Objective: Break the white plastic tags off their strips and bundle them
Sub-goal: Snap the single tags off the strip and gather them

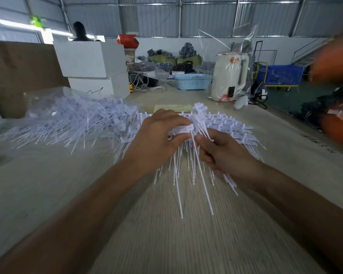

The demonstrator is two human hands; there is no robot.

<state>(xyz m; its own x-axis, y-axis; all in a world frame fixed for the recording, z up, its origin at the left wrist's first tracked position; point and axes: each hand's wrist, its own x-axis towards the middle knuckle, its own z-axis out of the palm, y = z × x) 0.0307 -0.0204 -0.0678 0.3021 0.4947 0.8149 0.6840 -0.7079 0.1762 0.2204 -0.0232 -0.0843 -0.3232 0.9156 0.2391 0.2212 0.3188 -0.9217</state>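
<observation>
Head view: left hand (158,135) curled around a bunch of thin white plastic tags (183,129), just above the pale wooden table (166,234). Right hand (224,153) pinching one long tag tail beside that bunch. Loose heap of white tags (77,119) left of the bunch; tag strips (232,125) right behind it.

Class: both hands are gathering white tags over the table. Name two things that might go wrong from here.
1. The left hand grips only the heads of the bundle; the splayed tails may slip out.
2. The loose pile lies close, so tails could snag it and mix.
</observation>
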